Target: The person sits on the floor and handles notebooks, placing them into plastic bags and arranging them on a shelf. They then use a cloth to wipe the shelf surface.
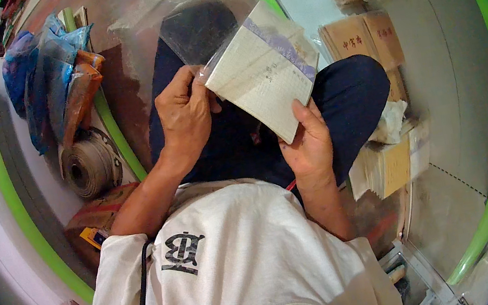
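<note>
A pale notebook or thin stack of notebooks (256, 84), with a purple band across its cover, is tilted above my lap. Its far part lies inside a clear plastic bag (189, 18) that spreads out away from me over my left knee. My left hand (183, 111) pinches the bag's edge at the near left corner of the notebook. With the thumb on top, my right hand (309, 143) grips the notebook's near right corner; the fingers underneath are mostly hidden. Both of my knees, in dark trousers, are below the bag and the notebook.
Blue and orange plastic bags (56, 79) lie at the left, above a grey roll (91, 163) and a cardboard box (99, 215). Brown notebooks (360, 40) and yellowish notebooks (388, 165) are stacked at the right, with crumpled plastic (392, 123) between. Green bars (29, 216) edge both sides.
</note>
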Available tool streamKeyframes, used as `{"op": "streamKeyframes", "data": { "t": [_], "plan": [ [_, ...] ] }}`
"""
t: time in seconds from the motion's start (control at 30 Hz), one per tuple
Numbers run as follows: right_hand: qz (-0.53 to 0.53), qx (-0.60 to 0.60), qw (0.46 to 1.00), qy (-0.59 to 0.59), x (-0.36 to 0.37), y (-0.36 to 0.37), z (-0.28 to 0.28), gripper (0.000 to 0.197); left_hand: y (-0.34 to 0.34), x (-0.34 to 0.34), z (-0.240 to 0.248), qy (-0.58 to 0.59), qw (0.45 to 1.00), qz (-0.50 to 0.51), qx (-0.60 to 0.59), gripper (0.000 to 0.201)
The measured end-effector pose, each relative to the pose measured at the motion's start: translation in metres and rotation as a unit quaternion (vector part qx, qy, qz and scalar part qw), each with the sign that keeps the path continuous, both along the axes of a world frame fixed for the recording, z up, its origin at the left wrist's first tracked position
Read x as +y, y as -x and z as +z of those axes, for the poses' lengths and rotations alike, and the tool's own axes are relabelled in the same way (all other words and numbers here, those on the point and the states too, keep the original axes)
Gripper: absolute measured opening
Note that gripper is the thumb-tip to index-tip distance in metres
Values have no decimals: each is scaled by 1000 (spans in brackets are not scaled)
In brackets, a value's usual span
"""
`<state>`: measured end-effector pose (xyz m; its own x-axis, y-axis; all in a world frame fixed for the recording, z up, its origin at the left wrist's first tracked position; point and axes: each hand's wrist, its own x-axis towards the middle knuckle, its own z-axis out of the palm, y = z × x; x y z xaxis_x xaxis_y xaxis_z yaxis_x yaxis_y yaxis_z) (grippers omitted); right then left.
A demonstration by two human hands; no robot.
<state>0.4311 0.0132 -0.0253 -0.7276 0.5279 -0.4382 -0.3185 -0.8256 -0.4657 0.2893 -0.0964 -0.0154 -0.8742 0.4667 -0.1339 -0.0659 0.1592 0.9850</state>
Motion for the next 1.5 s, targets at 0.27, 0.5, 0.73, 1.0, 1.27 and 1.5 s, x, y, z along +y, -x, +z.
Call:
{"op": "streamKeyframes", "data": {
  "t": [0.27,0.5,0.73,1.0,1.27,1.5],
  "plan": [
    [-9,-32,997,-65,-5,8,-14,38,-14,-3,-5,1,999,-14,-31,19],
    [-22,-66,997,-25,-4,6,-17,34,-9,-5,-13,18,999,-33,-4,21],
    [51,-41,998,-16,-5,14,-7,37,-6,-16,9,55,998,-27,13,20],
    [74,-20,997,24,1,35,-34,43,-2,-36,2,67,997,-27,35,20],
    [34,-48,998,-32,-4,40,-31,38,1,-37,-1,122,987,-23,102,10],
    [11,-42,999,-19,-8,40,-29,39,1,-51,-6,170,903,-28,394,40]
  ]
}}
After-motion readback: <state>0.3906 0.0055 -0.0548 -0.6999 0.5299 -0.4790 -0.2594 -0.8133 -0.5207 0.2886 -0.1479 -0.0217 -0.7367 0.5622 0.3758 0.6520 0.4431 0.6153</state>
